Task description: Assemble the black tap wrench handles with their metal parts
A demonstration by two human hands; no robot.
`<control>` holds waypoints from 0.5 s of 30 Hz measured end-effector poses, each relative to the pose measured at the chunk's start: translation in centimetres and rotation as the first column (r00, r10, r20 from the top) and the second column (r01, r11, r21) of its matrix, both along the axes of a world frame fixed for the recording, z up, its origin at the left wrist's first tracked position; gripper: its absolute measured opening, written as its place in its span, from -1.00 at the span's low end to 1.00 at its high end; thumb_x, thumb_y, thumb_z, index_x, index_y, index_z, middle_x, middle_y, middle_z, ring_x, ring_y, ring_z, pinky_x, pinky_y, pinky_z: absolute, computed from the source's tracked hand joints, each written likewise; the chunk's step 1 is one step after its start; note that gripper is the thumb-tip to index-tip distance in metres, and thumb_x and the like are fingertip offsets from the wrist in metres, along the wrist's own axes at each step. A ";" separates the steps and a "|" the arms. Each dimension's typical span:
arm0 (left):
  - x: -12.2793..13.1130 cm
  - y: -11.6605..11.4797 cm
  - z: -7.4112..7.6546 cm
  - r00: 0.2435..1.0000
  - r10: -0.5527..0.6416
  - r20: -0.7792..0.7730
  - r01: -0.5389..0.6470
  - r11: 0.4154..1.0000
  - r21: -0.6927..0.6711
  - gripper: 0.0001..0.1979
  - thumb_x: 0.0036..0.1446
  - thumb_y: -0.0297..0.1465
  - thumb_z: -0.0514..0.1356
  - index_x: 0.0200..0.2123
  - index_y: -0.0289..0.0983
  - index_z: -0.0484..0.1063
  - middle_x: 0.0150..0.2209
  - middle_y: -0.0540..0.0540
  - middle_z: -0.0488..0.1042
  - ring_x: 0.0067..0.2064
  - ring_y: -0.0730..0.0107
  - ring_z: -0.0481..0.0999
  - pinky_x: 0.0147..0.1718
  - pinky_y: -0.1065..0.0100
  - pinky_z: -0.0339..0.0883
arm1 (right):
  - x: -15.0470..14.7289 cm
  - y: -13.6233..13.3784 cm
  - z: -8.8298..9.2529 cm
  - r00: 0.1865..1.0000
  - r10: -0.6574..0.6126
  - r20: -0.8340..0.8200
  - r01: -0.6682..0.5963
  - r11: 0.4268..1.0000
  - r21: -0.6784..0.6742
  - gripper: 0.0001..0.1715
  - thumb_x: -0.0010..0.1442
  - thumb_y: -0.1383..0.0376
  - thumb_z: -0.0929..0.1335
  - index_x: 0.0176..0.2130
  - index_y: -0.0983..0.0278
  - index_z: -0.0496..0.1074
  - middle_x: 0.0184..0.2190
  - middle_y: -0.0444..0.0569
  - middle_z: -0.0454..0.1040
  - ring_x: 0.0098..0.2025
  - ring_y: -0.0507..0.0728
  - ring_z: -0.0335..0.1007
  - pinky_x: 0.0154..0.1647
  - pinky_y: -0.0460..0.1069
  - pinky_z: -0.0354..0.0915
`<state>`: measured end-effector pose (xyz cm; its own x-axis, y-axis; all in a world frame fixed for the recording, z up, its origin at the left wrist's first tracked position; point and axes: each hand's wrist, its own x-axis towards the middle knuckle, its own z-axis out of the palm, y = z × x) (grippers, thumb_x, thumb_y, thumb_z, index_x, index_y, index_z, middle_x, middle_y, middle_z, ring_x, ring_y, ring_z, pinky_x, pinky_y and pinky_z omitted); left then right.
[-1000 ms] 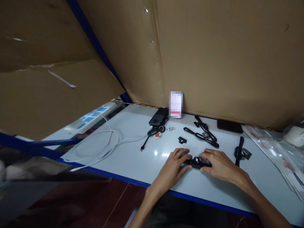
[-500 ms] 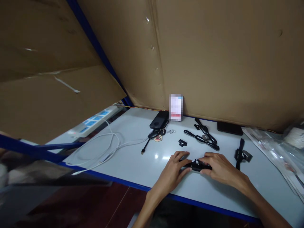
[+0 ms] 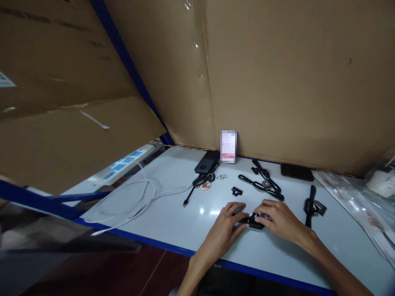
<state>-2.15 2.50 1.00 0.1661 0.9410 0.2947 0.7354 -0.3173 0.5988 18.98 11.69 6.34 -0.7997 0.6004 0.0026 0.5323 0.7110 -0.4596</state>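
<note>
A black spokeshave point(image 3: 254, 223) lies low over the table's front part, between my hands. My left hand point(image 3: 227, 221) is closed around its left handle, thumb in front and fingers behind. Over the tool's middle and right side, my right hand point(image 3: 279, 217) has its thumb and fingertips pinched at the silvery fitting, which they partly cover. Behind my hands rests a small black clamp-like part point(image 3: 237, 191). Two more spokeshaves point(image 3: 261, 187) lie crossed farther back, with a small black piece point(image 3: 254, 169) beside them. Another spokeshave point(image 3: 310, 205) with its dark blade lies to the right.
Small silvery screws point(image 3: 222, 177) lie near a black power bank point(image 3: 206, 162) and keys with a short cable. A phone point(image 3: 228, 146) leans on the cardboard wall; a dark phone point(image 3: 296, 172) lies at back right. White cable point(image 3: 148, 201) loops left; plastic bags point(image 3: 367, 209) lie right.
My right hand has shifted from the spokeshave's right handle inward to its middle fitting. My left hand keeps its hold. The camera view has tilted slightly upward.
</note>
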 end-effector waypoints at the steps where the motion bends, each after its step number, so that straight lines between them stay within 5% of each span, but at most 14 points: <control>1: 0.0 0.0 0.0 1.000 0.001 -0.003 -0.001 1.000 0.002 -0.79 0.33 -0.32 0.25 0.01 -0.12 0.56 0.17 -0.19 0.47 0.19 0.04 0.42 0.13 -0.06 0.45 | -0.2 -0.1 -0.3 1.000 -0.002 0.007 0.001 0.999 0.042 -0.82 0.39 0.28 0.36 -0.12 0.21 0.61 -0.20 -0.03 0.55 -0.16 0.15 0.49 -0.15 0.00 0.28; 5: 0.0 0.0 0.1 1.000 0.000 -0.004 0.000 1.000 0.008 -0.78 0.34 -0.34 0.25 0.03 -0.13 0.55 0.16 -0.18 0.48 0.20 0.06 0.41 0.15 -0.05 0.42 | -0.8 -0.4 -1.1 1.000 0.020 0.018 -0.023 0.985 0.174 -0.78 0.41 0.29 0.34 -0.25 0.28 0.57 -0.23 0.02 0.52 -0.20 0.15 0.45 -0.23 -0.01 0.24; 10: 0.0 0.0 0.0 1.000 -0.010 0.001 0.010 1.000 -0.009 -0.77 0.35 -0.33 0.24 0.04 -0.14 0.54 0.18 -0.19 0.45 0.22 0.06 0.39 0.17 -0.06 0.39 | -0.3 0.3 -0.7 0.994 -0.046 -0.104 0.052 0.997 0.059 -0.53 0.47 0.19 0.28 -0.43 0.27 0.53 -0.40 -0.07 0.48 -0.34 0.07 0.41 -0.27 -0.04 0.20; 15: 0.0 0.0 0.1 1.000 -0.016 0.009 0.016 1.000 0.003 -0.77 0.35 -0.33 0.24 0.04 -0.14 0.54 0.17 -0.19 0.46 0.22 0.07 0.39 0.18 -0.05 0.38 | 0.5 1.0 0.0 0.995 -0.082 -0.063 0.081 0.997 -0.012 -0.62 0.44 0.27 0.27 -0.33 0.25 0.61 -0.34 -0.06 0.56 -0.32 0.08 0.45 -0.26 -0.04 0.19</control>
